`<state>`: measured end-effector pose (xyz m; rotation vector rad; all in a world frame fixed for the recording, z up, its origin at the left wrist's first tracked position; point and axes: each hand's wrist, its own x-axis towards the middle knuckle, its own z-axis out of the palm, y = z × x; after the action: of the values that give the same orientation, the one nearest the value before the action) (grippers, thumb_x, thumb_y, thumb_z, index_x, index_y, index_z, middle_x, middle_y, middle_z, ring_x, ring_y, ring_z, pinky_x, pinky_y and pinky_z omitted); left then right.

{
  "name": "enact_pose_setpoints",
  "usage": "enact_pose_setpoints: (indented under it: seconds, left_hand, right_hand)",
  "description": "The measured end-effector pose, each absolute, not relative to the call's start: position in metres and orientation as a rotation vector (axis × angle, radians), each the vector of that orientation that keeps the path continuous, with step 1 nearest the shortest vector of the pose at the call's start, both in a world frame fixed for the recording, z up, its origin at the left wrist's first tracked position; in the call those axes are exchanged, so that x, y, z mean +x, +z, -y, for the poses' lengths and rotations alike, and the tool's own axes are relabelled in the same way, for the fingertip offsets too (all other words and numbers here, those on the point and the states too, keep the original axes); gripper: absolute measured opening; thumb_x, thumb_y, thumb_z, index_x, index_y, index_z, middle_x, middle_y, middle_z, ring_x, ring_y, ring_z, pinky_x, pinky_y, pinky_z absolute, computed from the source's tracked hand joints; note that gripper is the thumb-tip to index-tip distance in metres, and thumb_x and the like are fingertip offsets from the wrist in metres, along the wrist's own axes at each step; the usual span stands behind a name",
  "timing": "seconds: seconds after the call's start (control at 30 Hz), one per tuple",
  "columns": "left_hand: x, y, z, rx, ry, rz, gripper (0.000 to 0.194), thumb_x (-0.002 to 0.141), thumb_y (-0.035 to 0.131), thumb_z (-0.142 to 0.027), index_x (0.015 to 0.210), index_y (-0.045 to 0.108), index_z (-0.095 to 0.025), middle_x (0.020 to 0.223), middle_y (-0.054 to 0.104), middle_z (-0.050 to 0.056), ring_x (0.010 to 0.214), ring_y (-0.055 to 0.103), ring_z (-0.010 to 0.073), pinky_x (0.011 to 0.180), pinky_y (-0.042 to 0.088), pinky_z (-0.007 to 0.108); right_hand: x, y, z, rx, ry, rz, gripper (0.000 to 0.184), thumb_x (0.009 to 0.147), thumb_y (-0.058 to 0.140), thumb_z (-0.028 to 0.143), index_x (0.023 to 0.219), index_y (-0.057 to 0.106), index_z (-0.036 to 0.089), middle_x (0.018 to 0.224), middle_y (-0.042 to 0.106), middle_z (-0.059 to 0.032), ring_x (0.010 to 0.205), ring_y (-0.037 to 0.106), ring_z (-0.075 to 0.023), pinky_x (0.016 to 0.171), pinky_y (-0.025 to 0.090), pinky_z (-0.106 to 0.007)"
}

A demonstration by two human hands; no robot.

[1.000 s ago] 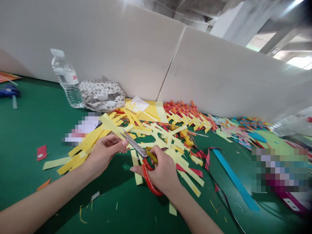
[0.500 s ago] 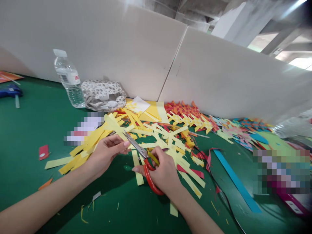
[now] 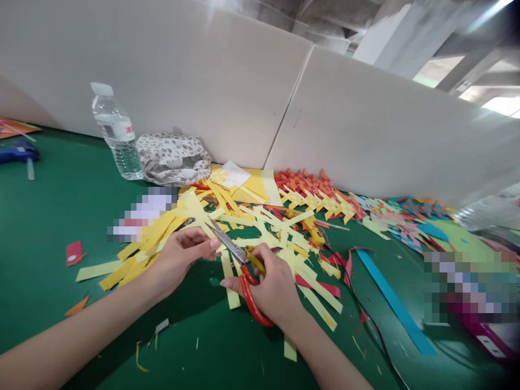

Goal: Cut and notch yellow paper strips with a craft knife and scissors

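My right hand point(image 3: 273, 279) grips a pair of scissors point(image 3: 235, 250) with red handles. Its blades are slightly parted and point up and to the left. A small yellow piece point(image 3: 255, 262), its kind unclear, shows between the scissors and my right fingers. Close to the blade tips, my left hand point(image 3: 181, 260) is closed in a pinch, thumb against fingers; what it pinches is hidden or too small to name. Yellow paper strips point(image 3: 152, 238) lie behind my left hand, and pale yellow strips point(image 3: 319, 303) spread behind and beside my right hand.
A water bottle point(image 3: 117, 135) and a patterned cloth pouch point(image 3: 174, 160) stand by the partition point(image 3: 162, 70). A yellow glue gun point(image 3: 316, 230) trails a black cable point(image 3: 376, 330). Woven paper fish point(image 3: 312, 189) lie at the back. A blue strip point(image 3: 394, 300) lies right; a blue glue gun point(image 3: 18, 153) lies far left.
My left hand has shifted very slightly to the right. The scissors and my right hand look almost unchanged.
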<state>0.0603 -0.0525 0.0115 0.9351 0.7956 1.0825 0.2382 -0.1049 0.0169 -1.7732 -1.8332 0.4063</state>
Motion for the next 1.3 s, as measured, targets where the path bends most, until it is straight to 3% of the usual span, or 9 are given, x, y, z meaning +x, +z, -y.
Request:
enact_pose_setpoints:
  seconds: [0.43,0.73,1.07,1.3]
  left_hand:
    - [0.062,0.013,0.056,1.062,1.021,-0.881,0.014,0.062,0.077,-0.027,0.061,0.067,-0.017,0.055,0.062,-0.002,0.052,0.057,0.0103,0.055,0.048,0.021]
    - [0.071,0.008,0.066,1.105,0.726,-0.863,0.014,0.065,0.073,-0.026,0.063,0.063,-0.017,0.06,0.065,-0.001,0.059,0.061,0.0119,0.057,0.047,0.021]
    - [0.07,0.009,0.061,1.027,0.879,-0.923,0.017,0.067,0.072,-0.034,0.071,0.064,-0.02,0.066,0.06,-0.003,0.063,0.057,0.0106,0.057,0.048,0.019]
    - [0.067,0.012,0.058,1.044,0.86,-0.943,0.017,0.063,0.074,-0.033,0.068,0.066,-0.019,0.065,0.061,-0.002,0.061,0.057,0.0111,0.056,0.048,0.019]
  right_hand:
    - [0.238,0.017,0.106,-1.775,0.558,1.682,0.048,0.054,0.074,0.052,0.067,0.037,0.024,0.051,0.043,0.0067,0.046,0.037,-0.0107,0.043,0.027,-0.023]
    - [0.238,0.019,0.097,-1.411,1.207,1.247,0.043,0.049,0.08,0.037,0.07,0.045,0.022,0.061,0.059,0.0042,0.05,0.05,-0.011,0.05,0.043,-0.025]
    - [0.237,0.017,0.099,-1.335,1.336,1.224,0.041,0.049,0.08,0.019,0.071,0.045,0.021,0.061,0.061,0.0056,0.051,0.053,-0.009,0.055,0.045,-0.023]
    - [0.239,0.016,0.097,-1.364,1.252,1.178,0.04,0.052,0.08,0.028,0.073,0.047,0.021,0.068,0.064,0.0029,0.055,0.055,-0.0117,0.054,0.046,-0.026]
